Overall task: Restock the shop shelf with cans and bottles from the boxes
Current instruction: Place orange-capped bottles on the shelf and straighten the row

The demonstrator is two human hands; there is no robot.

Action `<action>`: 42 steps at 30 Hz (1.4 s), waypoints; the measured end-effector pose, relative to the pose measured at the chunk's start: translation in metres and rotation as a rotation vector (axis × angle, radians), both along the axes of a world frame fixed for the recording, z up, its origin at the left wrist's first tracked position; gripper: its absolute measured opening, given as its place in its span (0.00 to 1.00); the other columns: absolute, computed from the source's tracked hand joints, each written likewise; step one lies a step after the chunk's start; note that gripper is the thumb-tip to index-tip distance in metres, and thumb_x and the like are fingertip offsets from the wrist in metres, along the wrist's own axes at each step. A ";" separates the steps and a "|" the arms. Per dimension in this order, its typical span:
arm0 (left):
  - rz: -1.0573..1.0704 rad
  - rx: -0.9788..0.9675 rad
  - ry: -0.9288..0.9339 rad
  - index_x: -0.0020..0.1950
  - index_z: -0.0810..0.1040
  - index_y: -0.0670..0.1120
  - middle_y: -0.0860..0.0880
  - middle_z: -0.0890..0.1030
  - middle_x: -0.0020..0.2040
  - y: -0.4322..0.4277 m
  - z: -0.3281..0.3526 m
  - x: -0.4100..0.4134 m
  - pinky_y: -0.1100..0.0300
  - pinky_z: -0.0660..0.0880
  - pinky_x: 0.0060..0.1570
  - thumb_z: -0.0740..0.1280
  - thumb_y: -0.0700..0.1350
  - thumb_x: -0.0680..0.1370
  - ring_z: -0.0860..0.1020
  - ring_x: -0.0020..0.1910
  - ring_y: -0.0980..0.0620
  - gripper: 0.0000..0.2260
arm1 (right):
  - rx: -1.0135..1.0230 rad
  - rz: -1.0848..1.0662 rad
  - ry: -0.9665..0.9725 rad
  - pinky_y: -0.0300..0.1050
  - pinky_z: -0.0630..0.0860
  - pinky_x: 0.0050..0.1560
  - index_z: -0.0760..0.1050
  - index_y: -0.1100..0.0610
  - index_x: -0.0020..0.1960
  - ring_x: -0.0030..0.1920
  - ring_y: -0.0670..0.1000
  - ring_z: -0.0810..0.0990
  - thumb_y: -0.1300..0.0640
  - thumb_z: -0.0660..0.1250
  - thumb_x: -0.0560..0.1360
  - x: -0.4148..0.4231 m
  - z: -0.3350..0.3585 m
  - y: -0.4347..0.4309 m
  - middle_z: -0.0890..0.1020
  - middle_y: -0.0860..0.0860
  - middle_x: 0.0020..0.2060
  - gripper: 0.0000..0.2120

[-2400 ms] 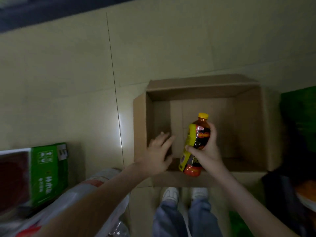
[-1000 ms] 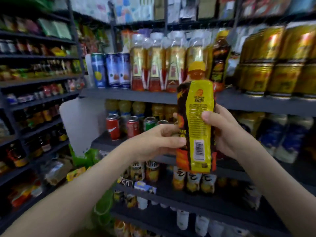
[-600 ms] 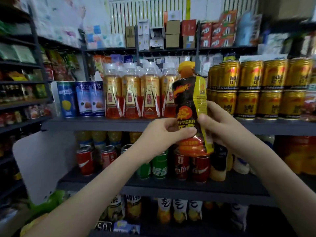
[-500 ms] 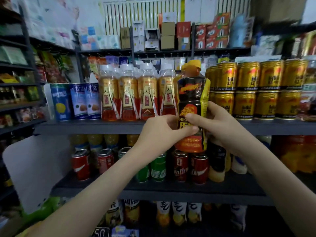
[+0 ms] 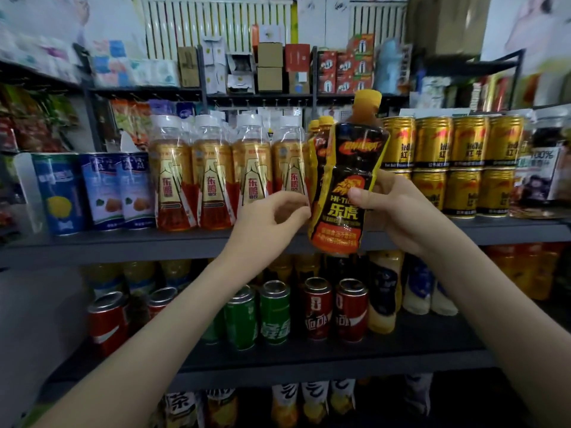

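My right hand (image 5: 398, 211) grips an energy-drink bottle (image 5: 349, 174) with a yellow cap and a black, orange and yellow label, upright in front of the dark grey shelf (image 5: 123, 245). My left hand (image 5: 268, 217) hovers just left of the bottle's lower half, fingers loosely curled, holding nothing. Directly behind the held bottle, two matching yellow-capped bottles (image 5: 319, 134) stand on the shelf.
Clear bottles with gold labels (image 5: 213, 177) and blue cans (image 5: 102, 189) fill the shelf to the left; stacked gold cans (image 5: 448, 165) fill the right. Below stand red cans (image 5: 333, 310) and green cans (image 5: 256, 316). Small boxes (image 5: 268, 66) sit on top.
I turned from the cardboard box on the floor up to the shelf with the bottle. My left hand has let go of the bottle, and the label now faces me.
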State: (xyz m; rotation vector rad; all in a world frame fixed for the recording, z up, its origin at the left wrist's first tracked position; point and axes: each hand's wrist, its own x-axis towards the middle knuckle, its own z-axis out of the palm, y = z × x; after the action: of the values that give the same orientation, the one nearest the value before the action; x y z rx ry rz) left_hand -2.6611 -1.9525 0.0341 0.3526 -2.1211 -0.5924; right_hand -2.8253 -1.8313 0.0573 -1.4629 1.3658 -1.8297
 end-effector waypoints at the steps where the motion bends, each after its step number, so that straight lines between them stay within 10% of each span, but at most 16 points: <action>1: 0.085 -0.088 0.056 0.61 0.78 0.49 0.56 0.80 0.54 -0.006 -0.001 0.000 0.72 0.71 0.52 0.66 0.46 0.78 0.77 0.53 0.62 0.12 | -0.003 -0.015 -0.001 0.46 0.81 0.47 0.72 0.58 0.60 0.52 0.52 0.83 0.60 0.70 0.67 -0.001 0.001 -0.005 0.83 0.54 0.53 0.22; 8: 0.457 -0.541 0.033 0.73 0.66 0.46 0.40 0.64 0.73 -0.056 -0.002 -0.007 0.50 0.55 0.70 0.70 0.47 0.75 0.61 0.73 0.41 0.28 | 0.052 -0.083 0.014 0.42 0.78 0.46 0.72 0.55 0.60 0.55 0.51 0.81 0.67 0.69 0.73 -0.019 0.011 -0.040 0.81 0.53 0.55 0.19; 14: 0.593 -0.691 -0.241 0.78 0.47 0.55 0.42 0.42 0.78 -0.068 0.013 -0.026 0.46 0.35 0.70 0.66 0.61 0.74 0.40 0.77 0.42 0.40 | 0.178 -0.060 0.055 0.48 0.75 0.53 0.69 0.56 0.66 0.58 0.53 0.78 0.64 0.68 0.74 -0.035 0.021 -0.060 0.80 0.54 0.57 0.21; 22: 0.693 -0.754 -0.348 0.77 0.39 0.55 0.41 0.36 0.77 -0.076 0.019 -0.038 0.44 0.29 0.67 0.62 0.65 0.74 0.34 0.75 0.41 0.42 | 0.235 -0.251 0.226 0.54 0.72 0.62 0.60 0.50 0.73 0.64 0.54 0.71 0.52 0.70 0.74 -0.052 0.017 -0.071 0.68 0.50 0.65 0.31; 36: 0.650 -0.744 -0.330 0.78 0.44 0.53 0.41 0.37 0.77 -0.062 0.012 -0.056 0.42 0.29 0.68 0.59 0.66 0.75 0.35 0.75 0.40 0.39 | 0.137 -0.367 0.342 0.48 0.74 0.58 0.67 0.55 0.68 0.59 0.51 0.76 0.58 0.66 0.77 -0.042 0.014 -0.065 0.78 0.51 0.59 0.20; 42: 0.572 -0.704 -0.276 0.76 0.34 0.53 0.42 0.38 0.78 -0.045 0.005 -0.073 0.42 0.27 0.66 0.57 0.69 0.74 0.34 0.76 0.43 0.43 | -0.018 -0.552 0.691 0.41 0.67 0.63 0.58 0.54 0.74 0.62 0.45 0.69 0.56 0.68 0.75 -0.049 0.006 -0.049 0.71 0.50 0.64 0.32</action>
State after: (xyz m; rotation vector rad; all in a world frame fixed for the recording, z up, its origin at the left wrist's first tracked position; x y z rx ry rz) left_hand -2.7339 -1.9979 0.0390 0.6205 -2.1842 0.5518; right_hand -2.8744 -1.8798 0.0629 -1.9789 2.2712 -1.6767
